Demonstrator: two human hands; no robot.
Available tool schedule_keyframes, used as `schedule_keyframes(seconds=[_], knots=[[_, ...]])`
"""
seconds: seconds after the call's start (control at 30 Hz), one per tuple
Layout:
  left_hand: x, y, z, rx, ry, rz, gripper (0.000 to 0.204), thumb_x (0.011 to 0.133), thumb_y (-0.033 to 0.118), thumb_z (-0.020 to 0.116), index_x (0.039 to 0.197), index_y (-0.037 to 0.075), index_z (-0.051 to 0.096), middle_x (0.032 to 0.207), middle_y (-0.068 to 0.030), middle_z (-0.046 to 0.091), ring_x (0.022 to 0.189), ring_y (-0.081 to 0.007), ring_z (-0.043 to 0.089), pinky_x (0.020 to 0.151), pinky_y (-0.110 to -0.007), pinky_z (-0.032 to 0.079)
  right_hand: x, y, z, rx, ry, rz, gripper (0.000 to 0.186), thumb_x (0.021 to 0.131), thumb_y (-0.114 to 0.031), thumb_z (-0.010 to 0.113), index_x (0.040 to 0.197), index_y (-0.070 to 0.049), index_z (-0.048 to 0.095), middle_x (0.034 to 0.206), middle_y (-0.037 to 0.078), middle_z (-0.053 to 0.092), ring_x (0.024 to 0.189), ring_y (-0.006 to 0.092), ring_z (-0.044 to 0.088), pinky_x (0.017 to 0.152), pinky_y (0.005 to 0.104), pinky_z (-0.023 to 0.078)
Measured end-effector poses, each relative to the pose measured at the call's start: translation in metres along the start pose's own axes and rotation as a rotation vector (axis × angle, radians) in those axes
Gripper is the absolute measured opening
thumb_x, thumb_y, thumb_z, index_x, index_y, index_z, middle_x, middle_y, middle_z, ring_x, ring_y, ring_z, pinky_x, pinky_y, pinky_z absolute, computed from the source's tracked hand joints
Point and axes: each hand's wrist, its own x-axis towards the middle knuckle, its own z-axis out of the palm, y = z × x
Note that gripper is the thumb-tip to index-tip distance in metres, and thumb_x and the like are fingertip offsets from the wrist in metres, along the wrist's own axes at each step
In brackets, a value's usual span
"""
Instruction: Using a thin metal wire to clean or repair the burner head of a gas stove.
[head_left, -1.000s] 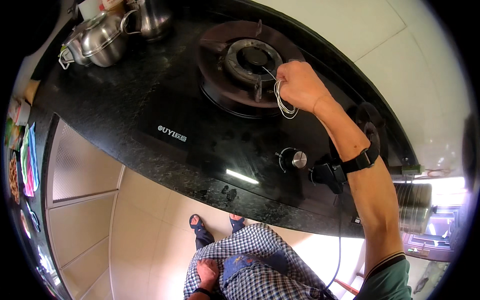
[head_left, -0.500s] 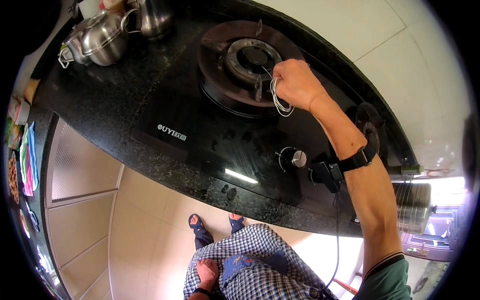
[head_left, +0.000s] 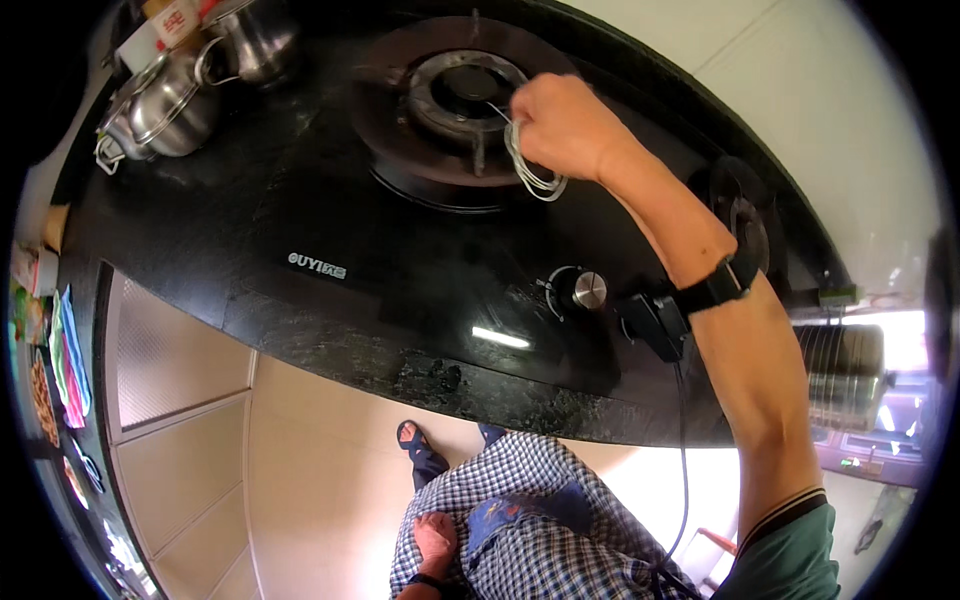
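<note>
Two hands are showing, and in our right hand we are holding a thin, pale wire. The grip is holding it narrowly, its fingers curling into a compact fist. Below the fist the wire is hanging in several slack oval loops, and one straight end is pointing toward the middle of the burner. We are not managing to tell whether that end is touching it. The burner is forming a worn grey ring around a dark round cap, and a broad, dull brown stand with short prongs is circling it. Beneath, the hob is shining as smooth black glass, reflecting a white bar of light, while a round silvery knob is sitting toward its front right. Around it, the counter is showing speckled dark stone.

Our left hand is showing low down, over checked cloth; we are not seeing clearly whether that grip is standing wide or narrow. On our right forearm a black strap is carrying a boxy black device. At the far left, a rounded steel pot is gleaming under its lid, and just beside it a steel jug is standing with a loop handle.
</note>
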Motion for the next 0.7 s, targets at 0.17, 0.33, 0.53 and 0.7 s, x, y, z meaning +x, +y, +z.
schedule_keyframes(seconds=[0.17, 0.33, 0.53, 0.7], knots=[[0.002, 0.008, 0.001, -0.034, 0.021, -0.023, 0.018, 0.082, 0.015, 0.059, 0.068, 0.007, 0.067, 0.079, -0.0098, 0.069, 0.08, -0.0299, 0.062, 0.084, -0.047, 0.044, 0.001, -0.009, -0.012, -0.004, -0.158, 0.166, 0.026, 0.072, -0.011, 0.057, 0.089, 0.002, 0.073, 0.092, 0.023, 0.07, 0.087, 0.0394, 0.068, 0.079, 0.0445, 0.056], [-0.003, 0.001, 0.009, -0.046, 0.051, 0.01, 0.016, 0.08, 0.012, 0.059, 0.066, 0.008, 0.065, 0.075, -0.011, 0.066, 0.077, -0.0299, 0.061, 0.079, -0.045, 0.044, 0.002, -0.008, -0.005, 0.056, -0.092, 0.168, 0.018, 0.072, -0.003, 0.051, 0.077, 0.003, 0.068, 0.073, 0.023, 0.065, 0.07, 0.0374, 0.064, 0.068, 0.0428, 0.052], [-0.004, 0.011, 0.002, -0.06, 0.053, -0.018, 0.018, 0.082, 0.013, 0.059, 0.066, 0.007, 0.066, 0.077, -0.0113, 0.068, 0.078, -0.0295, 0.062, 0.08, -0.044, 0.044, -0.001, -0.004, -0.003, 0.028, -0.086, 0.095, 0.016, 0.072, -0.003, 0.051, 0.073, 0.003, 0.066, 0.072, 0.023, 0.064, 0.068, 0.0369, 0.063, 0.066, 0.0426, 0.051], [-0.003, 0.011, 0.002, -0.042, 0.046, -0.015, 0.02, 0.083, 0.014, 0.06, 0.065, 0.007, 0.066, 0.077, -0.0107, 0.068, 0.078, -0.029, 0.062, 0.081, -0.043, 0.044, 0.0, -0.003, -0.006, 0.085, -0.059, 0.098, 0.016, 0.071, -0.003, 0.051, 0.074, 0.003, 0.066, 0.07, 0.023, 0.062, 0.065, 0.0361, 0.061, 0.064, 0.0433, 0.049]])
